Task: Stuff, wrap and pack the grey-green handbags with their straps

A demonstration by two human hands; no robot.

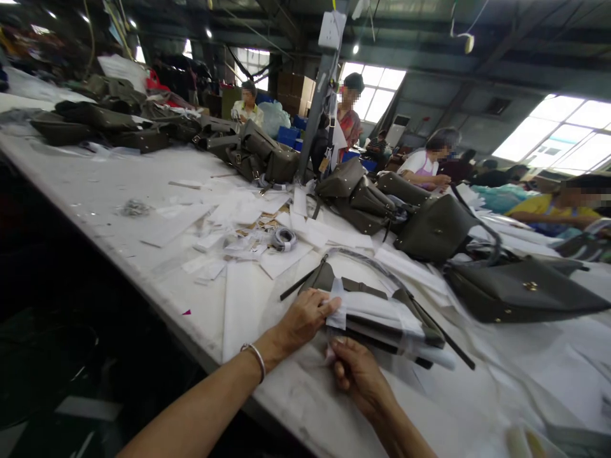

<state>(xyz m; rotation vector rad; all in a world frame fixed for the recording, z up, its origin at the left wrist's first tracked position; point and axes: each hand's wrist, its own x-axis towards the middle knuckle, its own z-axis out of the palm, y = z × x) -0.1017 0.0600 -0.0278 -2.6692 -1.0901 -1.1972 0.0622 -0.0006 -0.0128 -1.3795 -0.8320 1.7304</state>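
A flat dark olive handbag (382, 315), partly wrapped in white paper, lies on the white table (119, 191) in front of me. My left hand (305, 318) rests on its near left end, fingers pinched on the white wrapping paper (370, 308). My right hand (356, 372) is just below, fingers closed on the lower edge of the same paper at the bag's corner. A thin dark strap (298, 285) sticks out to the left of the bag.
Several finished olive handbags (432, 226) lie to the right and at the back left (95, 121). Paper scraps and a tape roll (285, 238) litter the table's middle. A grey post (317, 95) rises from the table. Other people work on the far side.
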